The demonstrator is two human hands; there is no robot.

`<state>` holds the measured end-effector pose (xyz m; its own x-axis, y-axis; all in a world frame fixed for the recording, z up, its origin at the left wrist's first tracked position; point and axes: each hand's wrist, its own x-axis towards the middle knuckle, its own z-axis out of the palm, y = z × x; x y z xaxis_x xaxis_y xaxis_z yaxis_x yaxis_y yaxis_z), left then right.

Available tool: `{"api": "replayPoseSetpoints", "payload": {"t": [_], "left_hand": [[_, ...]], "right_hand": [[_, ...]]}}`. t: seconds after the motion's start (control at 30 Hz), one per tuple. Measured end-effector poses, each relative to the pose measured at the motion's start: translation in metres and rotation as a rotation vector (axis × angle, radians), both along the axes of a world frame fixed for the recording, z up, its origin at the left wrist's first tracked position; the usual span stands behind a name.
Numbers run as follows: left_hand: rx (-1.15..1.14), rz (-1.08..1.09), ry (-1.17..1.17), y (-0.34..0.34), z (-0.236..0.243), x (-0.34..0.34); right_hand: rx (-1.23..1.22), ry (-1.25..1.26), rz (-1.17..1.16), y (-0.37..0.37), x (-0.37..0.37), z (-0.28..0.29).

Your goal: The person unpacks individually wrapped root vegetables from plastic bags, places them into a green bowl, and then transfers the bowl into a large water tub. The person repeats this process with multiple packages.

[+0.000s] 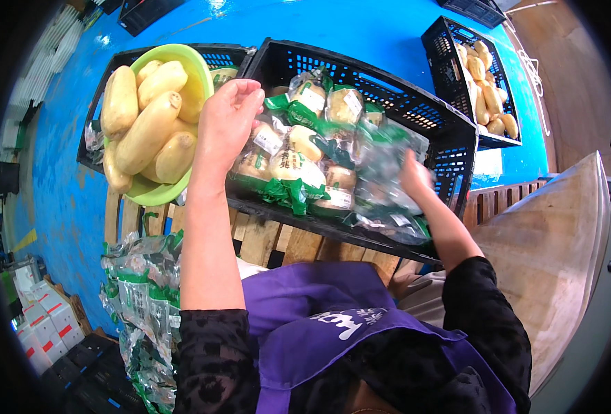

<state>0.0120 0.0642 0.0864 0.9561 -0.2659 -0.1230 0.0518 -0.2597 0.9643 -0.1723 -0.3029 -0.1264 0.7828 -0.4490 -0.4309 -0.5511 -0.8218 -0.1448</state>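
My right hand (416, 176), smeared by motion, grips a clear plastic bag (381, 155) with green print over the right part of a black crate (388, 86). More flat bags (395, 228) lie below it in the crate. My left hand (229, 114) is raised over the crate's left side, fingers loosely bent and thumb apart, with nothing visible in it. Beneath and beside it sit several sealed packs (292, 165) of pale roots with white labels. Just left, a lime-green basin (198, 72) is heaped with long pale yellow roots (150, 131) that look like lotus root.
Another black crate (243, 54) sits beneath the basin. Wooden slats (257, 238) support the crates. At far right stands a crate of pale roots (485, 90). Printed plastic bags (143, 297) hang in a bundle at lower left. A large tan board (554, 255) rises at right.
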Motion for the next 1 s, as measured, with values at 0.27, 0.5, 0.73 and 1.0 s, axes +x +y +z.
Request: {"api": "replayPoseSetpoints", "payload": {"t": [0.27, 0.5, 0.73, 1.0], "left_hand": [[0.041, 0.386, -0.381, 0.071, 0.022, 0.023], [0.440, 0.783, -0.450, 0.295, -0.005, 0.085], [-0.107, 0.687, 0.263, 0.349, -0.071, 0.118], [-0.004, 0.698, -0.106, 0.322, -0.030, 0.097]], "right_hand": [[-0.350, 0.088, 0.169, 0.026, 0.042, 0.116], [0.794, -0.444, 0.241, 0.162, 0.189, 0.169], [1.055, -0.341, 0.056, 0.330, 0.232, 0.162], [1.276, -0.331, 0.039, 0.308, 0.229, 0.123]]}}
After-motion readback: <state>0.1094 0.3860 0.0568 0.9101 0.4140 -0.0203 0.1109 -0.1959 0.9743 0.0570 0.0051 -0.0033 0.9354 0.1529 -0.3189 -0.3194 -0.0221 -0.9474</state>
